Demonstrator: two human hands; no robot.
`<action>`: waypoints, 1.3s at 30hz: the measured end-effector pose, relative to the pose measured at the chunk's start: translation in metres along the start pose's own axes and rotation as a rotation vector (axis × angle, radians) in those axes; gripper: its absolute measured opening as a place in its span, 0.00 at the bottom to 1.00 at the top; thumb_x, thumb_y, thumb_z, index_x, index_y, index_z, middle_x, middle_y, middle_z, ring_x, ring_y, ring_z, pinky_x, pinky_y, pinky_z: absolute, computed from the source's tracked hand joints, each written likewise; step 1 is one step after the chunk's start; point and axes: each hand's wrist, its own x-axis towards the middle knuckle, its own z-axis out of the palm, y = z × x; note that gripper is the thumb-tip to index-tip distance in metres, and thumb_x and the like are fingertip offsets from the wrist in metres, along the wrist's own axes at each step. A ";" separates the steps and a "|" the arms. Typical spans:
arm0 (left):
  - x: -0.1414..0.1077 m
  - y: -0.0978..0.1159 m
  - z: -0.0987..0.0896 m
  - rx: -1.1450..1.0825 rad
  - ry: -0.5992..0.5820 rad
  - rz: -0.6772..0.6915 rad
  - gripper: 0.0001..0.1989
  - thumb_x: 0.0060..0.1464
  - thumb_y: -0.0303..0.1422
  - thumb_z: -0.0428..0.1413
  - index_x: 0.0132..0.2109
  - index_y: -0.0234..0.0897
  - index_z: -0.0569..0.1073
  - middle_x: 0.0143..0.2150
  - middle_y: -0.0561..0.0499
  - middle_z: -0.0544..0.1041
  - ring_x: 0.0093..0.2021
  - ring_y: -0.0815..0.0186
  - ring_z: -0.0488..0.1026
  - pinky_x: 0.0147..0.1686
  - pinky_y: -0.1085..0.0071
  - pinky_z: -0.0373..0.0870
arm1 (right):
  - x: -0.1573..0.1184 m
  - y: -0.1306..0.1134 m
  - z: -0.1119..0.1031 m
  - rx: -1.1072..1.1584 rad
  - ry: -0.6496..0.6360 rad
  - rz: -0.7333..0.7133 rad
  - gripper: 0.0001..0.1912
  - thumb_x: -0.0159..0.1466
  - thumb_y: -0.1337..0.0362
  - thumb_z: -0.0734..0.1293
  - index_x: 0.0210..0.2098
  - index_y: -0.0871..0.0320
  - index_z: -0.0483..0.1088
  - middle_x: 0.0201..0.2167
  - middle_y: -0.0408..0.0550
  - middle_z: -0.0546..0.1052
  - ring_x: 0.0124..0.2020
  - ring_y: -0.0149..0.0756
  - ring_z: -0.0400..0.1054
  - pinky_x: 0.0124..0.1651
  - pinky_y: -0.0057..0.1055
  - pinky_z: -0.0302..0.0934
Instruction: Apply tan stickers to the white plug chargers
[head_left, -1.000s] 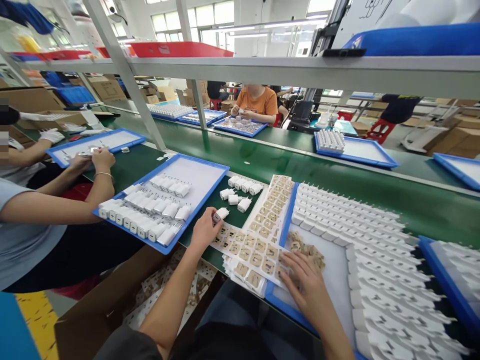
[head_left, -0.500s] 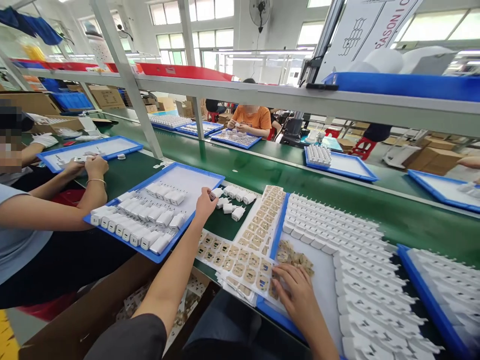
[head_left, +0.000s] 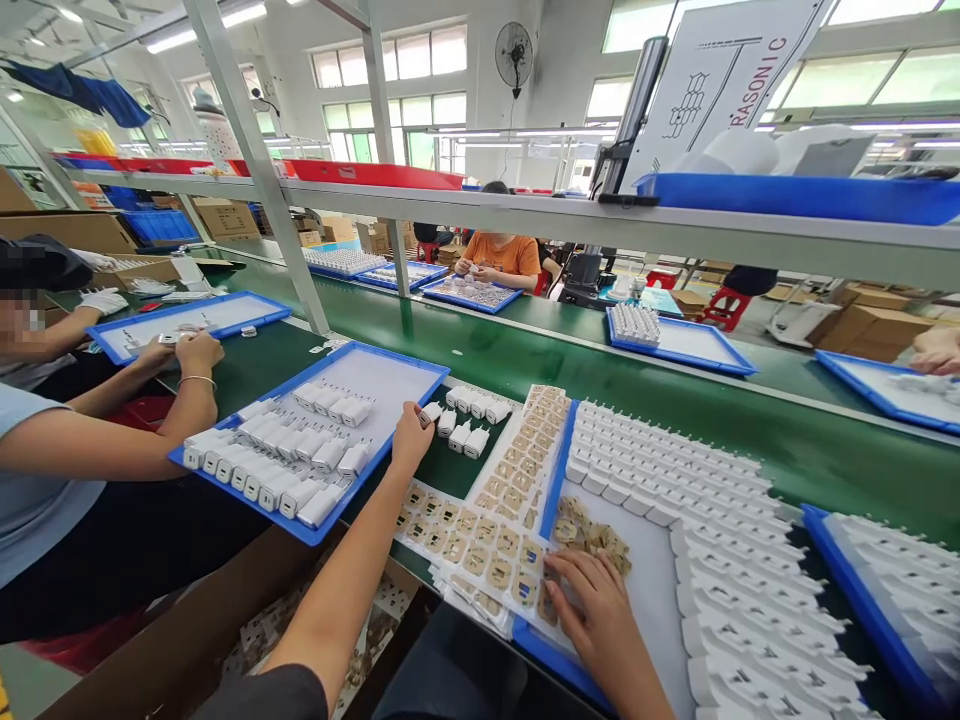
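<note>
My left hand [head_left: 412, 438] reaches to the green bench, its thumb and fingers closed on a white plug charger [head_left: 430, 412]. Just right of it, several more white chargers [head_left: 471, 402] stand in two short rows. My right hand [head_left: 589, 610] is open, fingers apart and bent a little, over the edge of a sheet of tan die-cut stickers [head_left: 499, 545]. Beyond those fingertips, a heap of loose tan pieces [head_left: 592, 530] lies in a blue-rimmed tray [head_left: 656, 590]. White charger parts [head_left: 675, 455] fill that tray's far and right sides in rows.
At left, a blue-rimmed tray [head_left: 401, 370] bears rows of white chargers. A co-worker's hands [head_left: 187, 345] are beside it. Another tray of white parts [head_left: 900, 590] stands far right. A metal shelf [head_left: 517, 208] crosses above the bench. Below it is a carton [head_left: 180, 640] with scrap sheets.
The view has tilted up slightly. Beside my left hand, the nearer loose chargers now stand closer together and more in line. My right hand has hardly moved.
</note>
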 end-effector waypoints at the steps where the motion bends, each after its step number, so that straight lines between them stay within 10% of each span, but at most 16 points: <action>1: -0.001 0.001 0.000 0.018 -0.016 0.006 0.15 0.59 0.28 0.56 0.51 0.37 0.60 0.49 0.39 0.77 0.50 0.53 0.78 0.46 0.64 0.70 | 0.000 0.001 0.001 -0.009 0.008 -0.009 0.12 0.70 0.58 0.63 0.49 0.47 0.77 0.47 0.47 0.83 0.50 0.47 0.77 0.59 0.53 0.65; 6: -0.008 0.006 -0.015 0.060 -0.111 0.060 0.19 0.50 0.25 0.61 0.48 0.36 0.65 0.49 0.38 0.78 0.52 0.49 0.77 0.48 0.62 0.71 | -0.002 0.011 0.009 -0.083 0.133 -0.047 0.15 0.70 0.58 0.63 0.53 0.49 0.74 0.51 0.47 0.81 0.51 0.46 0.77 0.54 0.46 0.69; 12: -0.061 0.028 -0.037 -0.018 -0.209 0.278 0.14 0.63 0.36 0.53 0.54 0.38 0.70 0.57 0.41 0.77 0.59 0.52 0.74 0.58 0.59 0.69 | -0.002 0.020 0.021 -0.255 0.277 -0.044 0.17 0.70 0.58 0.61 0.55 0.51 0.72 0.52 0.49 0.82 0.54 0.54 0.75 0.52 0.52 0.65; 24: -0.142 0.073 0.003 -0.281 -0.670 0.822 0.16 0.57 0.32 0.63 0.52 0.39 0.76 0.56 0.44 0.78 0.63 0.55 0.70 0.66 0.59 0.63 | 0.004 0.009 0.005 -0.123 0.229 -0.029 0.14 0.69 0.60 0.63 0.53 0.48 0.73 0.47 0.44 0.83 0.51 0.47 0.76 0.55 0.49 0.64; 39: -0.147 0.058 0.022 -0.244 -0.605 0.854 0.18 0.58 0.38 0.63 0.55 0.38 0.77 0.64 0.39 0.72 0.72 0.47 0.59 0.70 0.45 0.55 | 0.012 -0.017 -0.018 0.231 0.192 0.117 0.13 0.71 0.66 0.61 0.52 0.51 0.73 0.45 0.49 0.82 0.47 0.41 0.77 0.49 0.41 0.72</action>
